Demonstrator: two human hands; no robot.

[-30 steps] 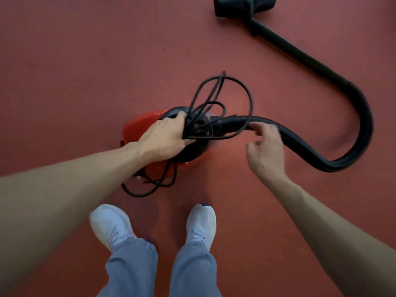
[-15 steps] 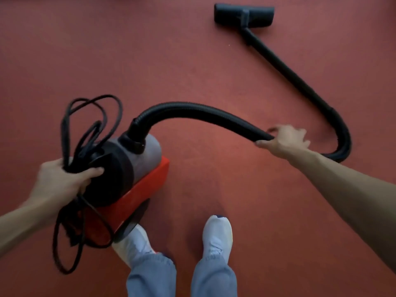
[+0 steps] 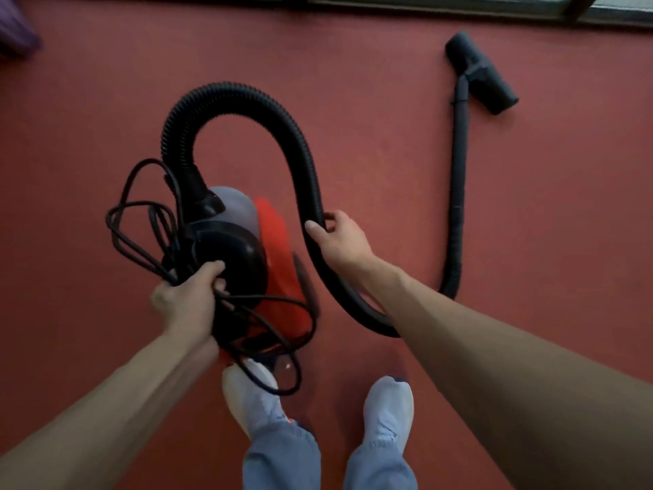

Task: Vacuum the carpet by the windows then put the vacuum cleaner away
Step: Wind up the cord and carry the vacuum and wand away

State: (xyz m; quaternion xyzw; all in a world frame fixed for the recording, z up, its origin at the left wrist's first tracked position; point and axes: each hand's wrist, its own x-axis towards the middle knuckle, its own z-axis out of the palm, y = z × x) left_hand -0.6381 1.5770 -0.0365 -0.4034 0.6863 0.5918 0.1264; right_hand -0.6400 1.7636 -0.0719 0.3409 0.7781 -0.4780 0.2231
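Gripped the vacuum cleaner (image 3: pixel 243 238) at centre left of the frame with the left hand (image 3: pixel 187 298), fingers (image 3: pixel 213 270) curled round the black rear end and pinching several loops of the black cord (image 3: pixel 141 213) against it. Saw the red and grey body lying lengthwise up the frame, its lower end overlapping the toe of the left shoe (image 3: pixel 247 394); could not tell contact with the red carpet (image 3: pixel 388 153) from this angle. Noted more cord hanging in loose loops left of the body and below it. Held the ribbed black hose (image 3: pixel 247 97) just right of the body with the right hand (image 3: pixel 339 238), thumb on the near side and fingers wrapped round the far side. Traced the hose from the grey front of the body up in a high arch, down through the right hand, under the right forearm, then up the right side as a straight black wand (image 3: pixel 459 164). Found the floor nozzle (image 3: pixel 482 74) at the wand's end in the upper right, lying on the carpet well apart from the body and near the window frame (image 3: pixel 424 3) along the top edge. Saw the right shoe (image 3: pixel 388 408) and blue trouser legs (image 3: pixel 282 457) at bottom centre, and a blurred purple shape (image 3: pixel 14 30) in the upper left corner.
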